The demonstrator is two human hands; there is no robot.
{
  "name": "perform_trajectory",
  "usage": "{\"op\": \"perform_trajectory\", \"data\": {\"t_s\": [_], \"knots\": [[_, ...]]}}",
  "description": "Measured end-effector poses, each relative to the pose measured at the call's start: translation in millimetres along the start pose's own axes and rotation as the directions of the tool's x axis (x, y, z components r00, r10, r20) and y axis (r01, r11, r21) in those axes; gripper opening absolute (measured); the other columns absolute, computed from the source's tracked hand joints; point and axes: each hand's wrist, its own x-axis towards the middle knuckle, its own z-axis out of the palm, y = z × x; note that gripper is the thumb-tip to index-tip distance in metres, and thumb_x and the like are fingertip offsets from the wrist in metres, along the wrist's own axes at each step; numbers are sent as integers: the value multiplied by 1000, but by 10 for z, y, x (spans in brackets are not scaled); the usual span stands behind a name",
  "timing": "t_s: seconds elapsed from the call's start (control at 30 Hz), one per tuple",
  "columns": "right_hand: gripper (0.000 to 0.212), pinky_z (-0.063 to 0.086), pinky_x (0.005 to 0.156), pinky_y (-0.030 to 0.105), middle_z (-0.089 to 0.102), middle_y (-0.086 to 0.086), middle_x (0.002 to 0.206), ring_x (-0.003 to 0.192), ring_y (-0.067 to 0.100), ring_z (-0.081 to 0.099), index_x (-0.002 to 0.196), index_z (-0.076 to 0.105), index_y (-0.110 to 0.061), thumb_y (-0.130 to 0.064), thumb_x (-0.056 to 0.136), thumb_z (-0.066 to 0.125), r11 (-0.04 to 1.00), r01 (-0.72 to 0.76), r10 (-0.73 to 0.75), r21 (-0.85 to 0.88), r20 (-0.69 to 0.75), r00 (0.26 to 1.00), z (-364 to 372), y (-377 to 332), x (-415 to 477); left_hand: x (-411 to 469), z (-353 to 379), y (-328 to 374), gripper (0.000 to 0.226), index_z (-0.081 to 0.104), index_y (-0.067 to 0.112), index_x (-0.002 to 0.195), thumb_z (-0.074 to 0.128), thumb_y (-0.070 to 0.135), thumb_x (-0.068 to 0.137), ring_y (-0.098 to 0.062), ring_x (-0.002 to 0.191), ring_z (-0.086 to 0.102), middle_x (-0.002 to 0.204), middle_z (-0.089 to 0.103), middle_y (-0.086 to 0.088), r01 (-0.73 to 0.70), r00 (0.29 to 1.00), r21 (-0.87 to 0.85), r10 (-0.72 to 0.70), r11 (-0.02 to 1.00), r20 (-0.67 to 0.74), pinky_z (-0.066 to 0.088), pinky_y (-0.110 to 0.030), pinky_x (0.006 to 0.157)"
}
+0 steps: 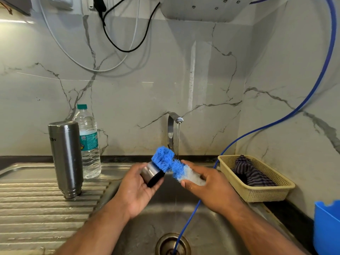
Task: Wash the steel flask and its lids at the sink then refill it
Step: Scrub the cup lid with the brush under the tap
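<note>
The left hand [136,188] curls round the steel lid [150,172], thumb and fingers clamped on its shiny wall with the black end turned toward the other hand. The right hand [207,184] grips the bottle brush [165,159] by its white bristled stem and sets the blue head against the lid. Both are held above the sink basin [211,227], just in front of the thin stream from the tap [173,129]. The chief risk is the lid: wet steel in a one-handed hold could slip out under the brush's push and drop toward the drain [165,242], where the blue hose [189,218] runs in. The brush seems to be gripped on bristles rather than a handle, though the palm hides that part, so it may twist or flick water. The steel flask [65,155] stands mouth-down on the ribbed drainboard [36,208], close against the plastic water bottle [89,140] behind it; a swinging left elbow could tip that tall, narrow-footed body over
</note>
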Motion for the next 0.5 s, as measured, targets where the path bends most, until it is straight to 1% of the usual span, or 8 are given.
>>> {"op": "perform_trajectory", "data": {"t_s": [0.1, 0.2, 0.23, 0.3, 0.33, 0.37, 0.43, 0.5], "knots": [[55, 52, 97, 18, 67, -38, 118, 108, -18, 60, 136, 56, -58, -44, 88, 78, 999, 24, -23, 30, -15, 1000, -14, -13, 7, 0, -11, 2, 49, 55, -8, 131, 62, 6, 85, -38, 126, 61, 128, 66, -29, 0, 999, 38, -1, 999, 36, 48, -47, 108], [55, 53, 98, 19, 68, -37, 117, 107, -18, 61, 137, 58, -54, -42, 88, 78, 999, 12, -11, 31, -33, 999, -21, -21, 15, 3, -29, 6, 52, 61, -4, 126, 73, 13, 78, -32, 120, 65, 122, 71, -23, -42, 999, 179, 39, 983, 21, 54, -47, 100], [54, 52, 98, 17, 67, -37, 118, 109, -18, 61, 137, 59, -52, -39, 89, 78, 998, 23, -22, 54, -17, 1000, -22, -32, 8, -5, -29, 5, 60, 62, -1, 126, 81, 18, 73, -30, 119, 66, 120, 72, -20, -57, 998, 205, 54, 977, 20, 53, -47, 102], [54, 49, 97, 11, 67, -37, 119, 111, -17, 61, 137, 59, -51, -35, 89, 79, 996, 46, -49, 78, 28, 998, -28, -70, -6, -9, -45, 3, 90, 64, 4, 125, 102, 32, 47, -28, 119, 66, 120, 74, -17, -84, 996, 232, 79, 969, 31, 50, -46, 106], [54, 49, 96, 11, 67, -37, 118, 110, -17, 61, 137, 59, -51, -35, 89, 79, 996, 46, -50, 77, 43, 998, -27, -83, -9, -11, -50, 3, 103, 65, 5, 124, 105, 36, 35, -28, 119, 67, 120, 74, -16, -94, 995, 232, 90, 968, 31, 50, -45, 106], [54, 50, 94, 11, 68, -36, 117, 108, -17, 62, 136, 59, -52, -36, 89, 79, 997, 39, -42, 67, 45, 998, -23, -80, -6, -6, -50, 4, 105, 64, 4, 124, 105, 38, 33, -28, 118, 68, 119, 74, -17, -98, 995, 222, 94, 970, 28, 52, -45, 104], [54, 52, 92, 14, 69, -34, 115, 103, -17, 62, 137, 59, -53, -41, 88, 79, 1000, 5, -6, 25, 23, 1000, -13, -41, 4, -2, -32, -14, 81, 62, 0, 125, 94, 30, 58, -31, 115, 69, 118, 73, -20, -82, 997, 198, 80, 977, 16, 57, -43, 98], [56, 53, 96, 18, 69, -33, 117, 104, -16, 62, 138, 57, -54, -44, 87, 78, 1000, -14, 14, 16, 8, 1000, -9, 0, 8, -4, -17, -35, 56, 60, -3, 126, 77, 21, 79, -34, 118, 67, 121, 71, -23, -41, 999, 149, 42, 988, -4, 55, -45, 101]]}}
